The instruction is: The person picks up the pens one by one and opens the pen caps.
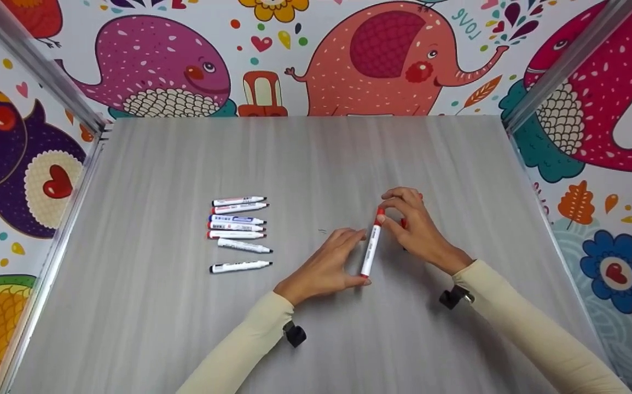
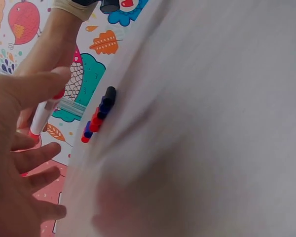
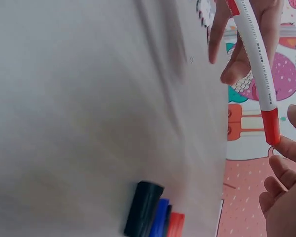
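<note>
A white whiteboard marker with red ends is held between the two hands above the table. My right hand holds it by the red cap; the index fingertip is at the cap's end. My left hand has its thumb against the other red end. Its other fingers spread apart beside the barrel, as the left wrist view shows. A row of loose caps in black, blue and red lies on the table. The right hand hides most of them in the head view.
Several uncapped white markers lie in a column on the left of the grey table, tips pointing right. Small dark marks show mid-table. Printed walls and metal frame posts border the table.
</note>
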The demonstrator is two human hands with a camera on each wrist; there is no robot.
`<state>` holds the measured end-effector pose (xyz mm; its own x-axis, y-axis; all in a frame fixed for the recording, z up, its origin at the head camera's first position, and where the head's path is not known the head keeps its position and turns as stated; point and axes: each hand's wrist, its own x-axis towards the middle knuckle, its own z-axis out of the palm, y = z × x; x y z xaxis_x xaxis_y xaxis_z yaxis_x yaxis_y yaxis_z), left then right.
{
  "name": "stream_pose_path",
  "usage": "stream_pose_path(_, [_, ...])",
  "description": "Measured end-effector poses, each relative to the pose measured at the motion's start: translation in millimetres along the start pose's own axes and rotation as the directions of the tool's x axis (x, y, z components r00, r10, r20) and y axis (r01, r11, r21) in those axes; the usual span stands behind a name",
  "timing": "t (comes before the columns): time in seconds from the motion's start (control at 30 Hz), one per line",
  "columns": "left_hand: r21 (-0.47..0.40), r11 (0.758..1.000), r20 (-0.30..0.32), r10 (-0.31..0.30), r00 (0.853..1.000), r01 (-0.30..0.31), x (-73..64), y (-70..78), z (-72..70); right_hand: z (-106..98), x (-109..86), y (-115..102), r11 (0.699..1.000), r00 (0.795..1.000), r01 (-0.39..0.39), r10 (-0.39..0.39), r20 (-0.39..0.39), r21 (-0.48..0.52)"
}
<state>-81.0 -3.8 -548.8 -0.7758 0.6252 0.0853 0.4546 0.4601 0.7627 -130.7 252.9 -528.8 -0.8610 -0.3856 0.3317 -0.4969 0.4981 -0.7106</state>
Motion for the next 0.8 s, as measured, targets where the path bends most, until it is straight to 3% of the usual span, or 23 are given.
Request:
stream_pose_path(0.17, [-0.089,0.995,0.058,-0.037,0.998,0.042,-4.8,0.6,-3.8,2,0.5,-11,0.999,0.999,0.042,-0.041,-0.009,0.021])
stream_pose_path(0.4, [-0.197,0.977,0.136,-0.061,0.989,0.087,-9.8,3.6,-6.1,5,-2.4,-19,0.998,0.999,0.041,-0.041,-0.002,0.049])
stream_pose_path(0.8, [-0.251,0.965,0.156,-0.032,0.987,0.071,-10.3,2.8,-6.1,8,-4.1,-24,0.998,0.999,0.023,-0.025,0.029,0.065])
